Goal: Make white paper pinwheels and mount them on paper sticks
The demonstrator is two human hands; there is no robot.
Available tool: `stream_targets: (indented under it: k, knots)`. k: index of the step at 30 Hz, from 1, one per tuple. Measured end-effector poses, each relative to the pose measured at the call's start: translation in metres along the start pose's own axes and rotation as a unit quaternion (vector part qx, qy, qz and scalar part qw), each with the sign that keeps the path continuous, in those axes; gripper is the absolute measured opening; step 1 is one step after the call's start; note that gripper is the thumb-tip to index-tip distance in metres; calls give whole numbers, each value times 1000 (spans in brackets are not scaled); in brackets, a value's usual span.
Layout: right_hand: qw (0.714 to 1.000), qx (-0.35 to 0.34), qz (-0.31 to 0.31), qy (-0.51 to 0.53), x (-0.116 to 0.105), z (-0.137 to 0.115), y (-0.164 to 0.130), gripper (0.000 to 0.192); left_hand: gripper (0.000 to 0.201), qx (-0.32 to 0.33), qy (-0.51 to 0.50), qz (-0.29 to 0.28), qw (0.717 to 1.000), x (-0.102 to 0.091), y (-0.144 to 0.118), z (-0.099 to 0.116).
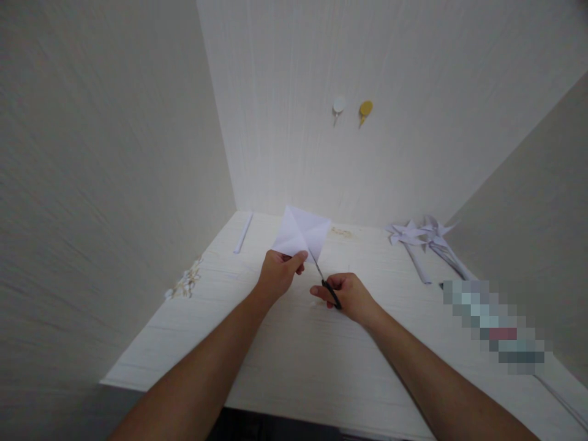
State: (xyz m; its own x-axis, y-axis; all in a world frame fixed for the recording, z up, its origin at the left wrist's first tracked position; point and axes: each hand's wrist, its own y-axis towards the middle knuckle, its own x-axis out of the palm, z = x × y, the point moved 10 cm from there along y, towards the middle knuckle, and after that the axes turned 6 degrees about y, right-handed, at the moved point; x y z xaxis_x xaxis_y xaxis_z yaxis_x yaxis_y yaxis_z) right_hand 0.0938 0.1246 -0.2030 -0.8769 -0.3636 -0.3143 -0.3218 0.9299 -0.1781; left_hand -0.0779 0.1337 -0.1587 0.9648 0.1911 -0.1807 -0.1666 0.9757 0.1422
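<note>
My left hand (277,274) pinches the lower corner of a white square sheet of paper (301,231) with diagonal creases, held up above the white table (294,349). Black-handled scissors (327,286) are gripped in my right hand (345,296), and their thin blades reach up into the paper's lower edge along a crease. The two hands are close together over the middle of the table.
Two white paper pinwheels (420,236) on rolled paper sticks lie at the back right. A rolled paper stick (243,233) lies at the back left, small pale scraps (186,283) at the left edge. Two wall hooks (353,110) hang above. A blurred patch (493,324) covers the right.
</note>
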Motion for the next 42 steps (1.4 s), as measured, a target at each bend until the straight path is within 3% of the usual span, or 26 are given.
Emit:
stream_targets:
  k: [42]
  knots:
    - [1000, -6, -4, 23, 1, 0, 2, 63, 36, 0, 7, -42, 999, 9, -1, -2]
